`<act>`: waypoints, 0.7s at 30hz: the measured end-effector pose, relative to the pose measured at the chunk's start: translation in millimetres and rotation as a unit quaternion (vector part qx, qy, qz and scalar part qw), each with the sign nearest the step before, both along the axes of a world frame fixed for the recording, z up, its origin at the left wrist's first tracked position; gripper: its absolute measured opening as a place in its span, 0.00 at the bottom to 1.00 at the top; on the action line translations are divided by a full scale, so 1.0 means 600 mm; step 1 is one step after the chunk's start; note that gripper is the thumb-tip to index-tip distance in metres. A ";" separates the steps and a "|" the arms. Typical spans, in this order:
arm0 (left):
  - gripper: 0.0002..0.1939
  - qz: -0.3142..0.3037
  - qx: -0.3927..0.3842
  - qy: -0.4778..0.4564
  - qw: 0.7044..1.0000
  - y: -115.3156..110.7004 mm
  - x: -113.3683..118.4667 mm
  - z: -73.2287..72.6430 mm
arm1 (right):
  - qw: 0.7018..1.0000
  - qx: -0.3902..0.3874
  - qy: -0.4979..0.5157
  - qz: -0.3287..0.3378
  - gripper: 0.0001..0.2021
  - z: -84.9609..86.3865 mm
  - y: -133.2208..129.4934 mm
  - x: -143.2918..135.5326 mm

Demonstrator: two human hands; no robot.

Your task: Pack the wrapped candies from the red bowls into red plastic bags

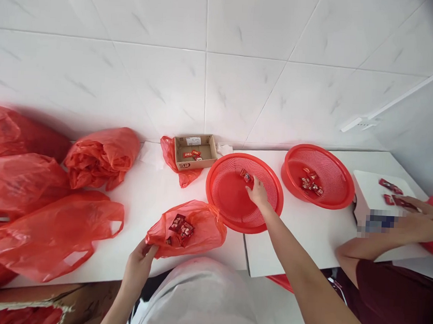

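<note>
My left hand (140, 259) pinches the near left edge of a red plastic bag (205, 229), which lies open on the white table with several dark red packets (181, 228) inside. Over the middle red basket (229, 196) reaches my right hand (257, 190), its fingertips at a small red packet (246, 175). Whether those fingers are closed round the packet or only touch it is hard to make out. Apart from that packet, nothing else shows in this basket.
A small cardboard box (195, 153) with red packets stands behind the bag. Full red bags (23, 181) crowd the left. A second red basket (319, 177) holds several packets. At the right, a person's hand (424, 216) is over a white scale-like tray (371, 184) with red packets.
</note>
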State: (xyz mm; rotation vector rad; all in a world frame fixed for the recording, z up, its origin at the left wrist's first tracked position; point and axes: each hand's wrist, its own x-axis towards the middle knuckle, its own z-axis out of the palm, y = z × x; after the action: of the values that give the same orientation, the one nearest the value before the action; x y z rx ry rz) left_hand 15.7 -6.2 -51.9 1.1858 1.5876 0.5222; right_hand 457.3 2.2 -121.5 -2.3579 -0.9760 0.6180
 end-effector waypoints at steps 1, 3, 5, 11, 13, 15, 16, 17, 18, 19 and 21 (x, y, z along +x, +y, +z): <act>0.26 0.003 -0.003 0.002 1.000 0.002 -0.003 -0.004 | 1.000 0.004 0.002 0.002 0.34 -0.006 0.014 0.005; 0.27 0.009 -0.011 0.005 1.000 0.005 -0.009 -0.013 | 1.000 0.012 0.015 0.003 0.33 -0.017 0.040 0.010; 0.27 0.018 -0.020 0.006 1.000 0.005 -0.012 -0.021 | 0.999 0.021 0.037 -0.002 0.30 -0.028 0.059 0.009; 0.24 0.010 -0.032 0.005 0.999 0.002 0.000 -0.021 | 0.983 0.062 0.171 -0.037 0.17 -0.038 0.070 -0.014; 0.25 0.003 -0.031 0.010 0.999 0.003 0.005 -0.019 | 0.966 0.082 0.243 -0.036 0.16 -0.024 0.063 -0.024; 0.25 -0.004 -0.029 0.013 0.999 0.005 0.009 -0.019 | 0.943 0.104 0.315 -0.022 0.16 -0.001 0.050 -0.036; 0.25 -0.007 -0.027 0.014 1.000 0.006 0.010 -0.019 | 0.932 0.114 0.345 -0.013 0.16 0.013 0.042 -0.043; 0.25 -0.008 -0.025 0.016 1.000 0.007 0.011 -0.019 | 0.922 0.121 0.367 -0.003 0.16 0.029 0.032 -0.052; 0.25 -0.010 -0.023 0.017 1.000 0.007 0.012 -0.018 | 0.912 0.128 0.389 0.006 0.16 0.045 0.021 -0.063; 0.26 -0.011 -0.019 0.016 1.000 0.007 0.013 -0.017 | 0.900 0.135 0.413 0.015 0.16 0.062 0.010 -0.074; 0.26 -0.014 -0.009 0.007 1.000 0.005 0.017 -0.013 | 0.874 0.147 0.463 0.031 0.15 0.096 -0.012 -0.102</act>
State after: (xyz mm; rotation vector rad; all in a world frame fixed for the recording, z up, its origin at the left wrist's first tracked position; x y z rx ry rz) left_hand 25.7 -2.9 -60.0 1.1999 1.5824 0.4804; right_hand 396.1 -4.9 -64.0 -1.4567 -0.6167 1.3389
